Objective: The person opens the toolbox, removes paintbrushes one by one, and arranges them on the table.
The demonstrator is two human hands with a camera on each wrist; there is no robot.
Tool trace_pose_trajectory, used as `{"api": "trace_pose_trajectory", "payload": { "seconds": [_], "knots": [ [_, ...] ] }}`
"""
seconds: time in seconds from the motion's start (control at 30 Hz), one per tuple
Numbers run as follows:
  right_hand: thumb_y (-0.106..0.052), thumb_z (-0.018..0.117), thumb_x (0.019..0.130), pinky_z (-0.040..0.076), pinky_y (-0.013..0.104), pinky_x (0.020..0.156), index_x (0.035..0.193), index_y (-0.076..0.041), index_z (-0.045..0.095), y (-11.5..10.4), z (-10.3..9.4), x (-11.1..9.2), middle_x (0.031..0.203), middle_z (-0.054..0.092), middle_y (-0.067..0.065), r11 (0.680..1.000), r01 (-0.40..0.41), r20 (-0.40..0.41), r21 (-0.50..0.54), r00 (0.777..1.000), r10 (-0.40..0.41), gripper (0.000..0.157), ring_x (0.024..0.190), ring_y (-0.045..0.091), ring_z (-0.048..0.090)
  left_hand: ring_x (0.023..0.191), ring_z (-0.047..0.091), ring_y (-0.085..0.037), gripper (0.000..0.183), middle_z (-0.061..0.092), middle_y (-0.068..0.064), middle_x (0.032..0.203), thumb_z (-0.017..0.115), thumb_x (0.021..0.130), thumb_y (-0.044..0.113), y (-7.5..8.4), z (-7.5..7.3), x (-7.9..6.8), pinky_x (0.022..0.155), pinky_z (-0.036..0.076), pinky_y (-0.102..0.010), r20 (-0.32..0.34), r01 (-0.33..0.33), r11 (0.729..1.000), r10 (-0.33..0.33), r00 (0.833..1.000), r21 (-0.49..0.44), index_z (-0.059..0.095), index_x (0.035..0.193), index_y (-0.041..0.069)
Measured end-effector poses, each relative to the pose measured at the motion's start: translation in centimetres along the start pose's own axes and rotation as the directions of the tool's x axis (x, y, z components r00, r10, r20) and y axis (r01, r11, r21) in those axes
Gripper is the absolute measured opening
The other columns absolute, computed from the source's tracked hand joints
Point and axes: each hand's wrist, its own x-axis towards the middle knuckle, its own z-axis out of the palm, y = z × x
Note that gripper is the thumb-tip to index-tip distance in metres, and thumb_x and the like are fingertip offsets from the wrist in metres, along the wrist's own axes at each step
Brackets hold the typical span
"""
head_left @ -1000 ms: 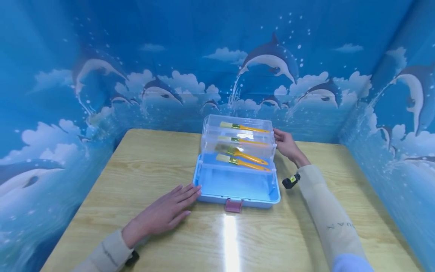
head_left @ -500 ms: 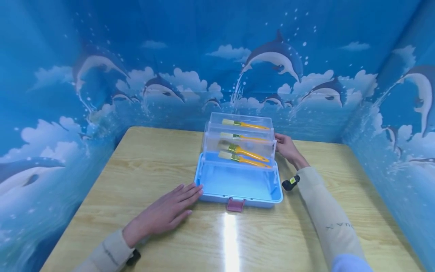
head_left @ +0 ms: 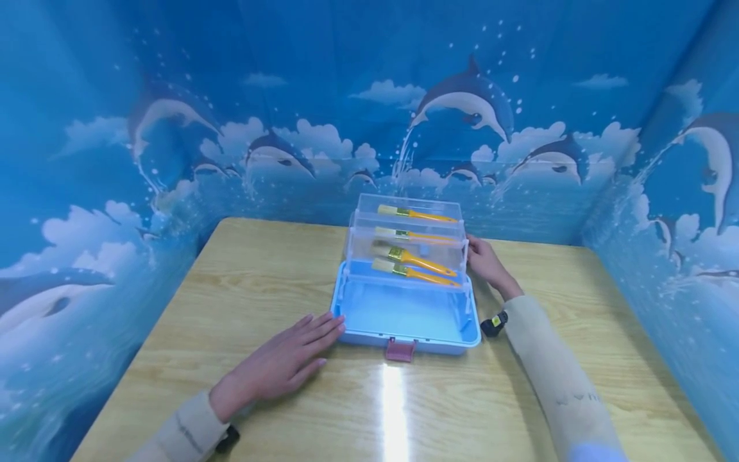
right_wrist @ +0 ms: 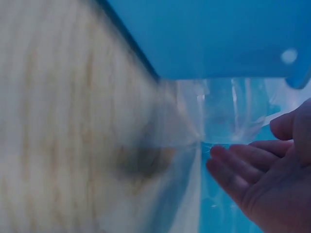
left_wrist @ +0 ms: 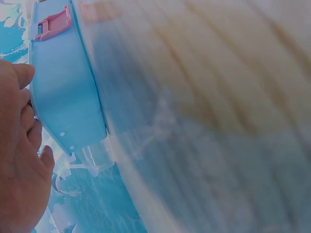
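Note:
A light-blue plastic case (head_left: pixel 404 314) stands on the table with its clear stepped trays (head_left: pixel 364 221) raised at the back. Several paintbrushes (head_left: pixel 430 264) with orange handles and pale bristles lie in the trays. At the case's front hangs a pinkish latch (head_left: pixel 399 350), flipped down. My left hand (head_left: pixel 283 356) lies flat, its straight fingertips touching the case's front left corner. Beside the trays' back right edge is my right hand (head_left: pixel 487 264), its fingertips partly hidden there in the head view. In the right wrist view, its fingers are loosely extended near clear plastic, holding nothing.
The wood-grain table (head_left: pixel 260 269) extends around the case on both sides and in front. Close behind it hangs a blue dolphin-print curtain (head_left: pixel 323 96), which also encloses the left and right sides. A bright light reflection (head_left: pixel 392 410) crosses the front tabletop.
The clear trays have shifted slightly and stand a little more upright than a second ago. My right hand has moved slightly down along their right side. My left hand stays at the corner.

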Motion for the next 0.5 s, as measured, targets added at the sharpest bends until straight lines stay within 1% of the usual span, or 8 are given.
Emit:
{"api": "trace_pose_trajectory", "payload": {
  "seconds": [0.07, 0.13, 0.2, 0.3, 0.4, 0.43, 0.47, 0.5],
  "knots": [
    [-0.025, 0.033, 0.112, 0.049, 0.052, 0.108, 0.159, -0.004, 0.03, -0.3, 0.1, -0.6, 0.155, 0.044, 0.026, 0.998, 0.012, 0.0, -0.058, 1.0, -0.012, 0.052, 0.133, 0.038, 0.053, 0.156, 0.018, -0.016, 0.062, 0.014, 0.008, 0.17, 0.047, 0.108, 0.033, 0.0, 0.1, 0.0, 0.127, 0.02, -0.045, -0.011, -0.009, 1.0, 0.009, 1.0, 0.002, 0.02, 0.163, 0.022],
    [-0.025, 0.031, 0.111, 0.046, 0.059, 0.11, 0.159, -0.004, 0.031, -0.8, 0.3, -1.1, 0.158, 0.04, 0.026, 0.994, 0.007, -0.006, -0.11, 1.0, -0.008, 0.052, 0.138, 0.043, 0.048, 0.156, 0.019, -0.017, 0.062, 0.015, 0.007, 0.17, 0.047, 0.108, 0.033, -0.1, 0.1, 0.0, 0.127, 0.021, -0.046, -0.025, -0.022, 1.0, 0.023, 0.999, 0.018, 0.021, 0.163, 0.021],
    [-0.023, 0.03, 0.111, 0.049, 0.059, 0.106, 0.159, -0.004, 0.03, -1.3, 0.5, -1.7, 0.157, 0.041, 0.027, 0.99, -0.012, -0.02, -0.142, 1.0, 0.009, 0.052, 0.135, 0.044, 0.05, 0.156, 0.02, -0.019, 0.062, 0.017, 0.005, 0.17, 0.047, 0.108, 0.033, -0.2, 0.2, -0.1, 0.126, 0.021, -0.047, -0.039, -0.04, 0.998, 0.042, 0.998, 0.04, 0.023, 0.163, 0.018],
    [-0.017, 0.032, 0.109, 0.052, 0.059, 0.102, 0.158, 0.001, 0.031, -2.2, 0.6, -2.7, 0.154, 0.043, 0.029, 0.976, -0.035, -0.081, -0.214, 0.997, 0.018, 0.052, 0.129, 0.046, 0.055, 0.156, 0.022, -0.02, 0.062, 0.018, 0.003, 0.17, 0.048, 0.107, 0.034, -0.3, 0.3, -0.1, 0.126, 0.022, -0.047, -0.059, -0.057, 0.996, 0.062, 0.996, 0.074, 0.025, 0.162, 0.017],
    [-0.013, 0.037, 0.107, 0.05, 0.06, 0.104, 0.154, 0.006, 0.035, -3.4, 0.5, -4.0, 0.153, 0.044, 0.031, 0.955, -0.052, -0.155, -0.291, 0.988, 0.006, 0.051, 0.131, 0.047, 0.053, 0.155, 0.022, -0.021, 0.063, 0.019, 0.002, 0.17, 0.049, 0.107, 0.034, -0.3, 0.3, -0.1, 0.125, 0.023, -0.048, -0.071, -0.068, 0.994, 0.074, 0.995, 0.08, 0.026, 0.162, 0.016],
    [-0.013, 0.039, 0.106, 0.053, 0.059, 0.098, 0.153, 0.007, 0.037, -3.9, 0.4, -4.5, 0.152, 0.044, 0.031, 0.948, -0.055, -0.181, -0.313, 0.984, -0.003, 0.051, 0.131, 0.048, 0.052, 0.156, 0.022, -0.02, 0.063, 0.019, 0.002, 0.17, 0.049, 0.107, 0.035, -0.2, 0.3, -0.1, 0.125, 0.023, -0.048, -0.073, -0.069, 0.995, 0.074, 0.995, 0.078, 0.025, 0.162, 0.016],
    [-0.013, 0.04, 0.105, 0.058, 0.057, 0.088, 0.152, 0.007, 0.039, -4.3, 0.4, -5.0, 0.146, 0.05, 0.033, 0.942, -0.059, -0.201, -0.33, 0.98, -0.009, 0.051, 0.125, 0.048, 0.056, 0.156, 0.022, -0.02, 0.064, 0.019, 0.002, 0.17, 0.05, 0.107, 0.035, -0.2, 0.3, -0.1, 0.125, 0.023, -0.048, -0.073, -0.068, 0.995, 0.073, 0.995, 0.075, 0.025, 0.162, 0.016],
    [-0.014, 0.042, 0.105, 0.059, 0.054, 0.076, 0.151, 0.006, 0.041, -4.8, 0.3, -5.5, 0.144, 0.052, 0.033, 0.935, -0.062, -0.218, -0.349, 0.976, -0.017, 0.05, 0.113, 0.047, 0.061, 0.156, 0.022, -0.02, 0.064, 0.018, 0.002, 0.17, 0.05, 0.107, 0.035, -0.2, 0.3, -0.1, 0.125, 0.023, -0.048, -0.072, -0.067, 0.995, 0.073, 0.995, 0.072, 0.024, 0.162, 0.016]
  ]
}}
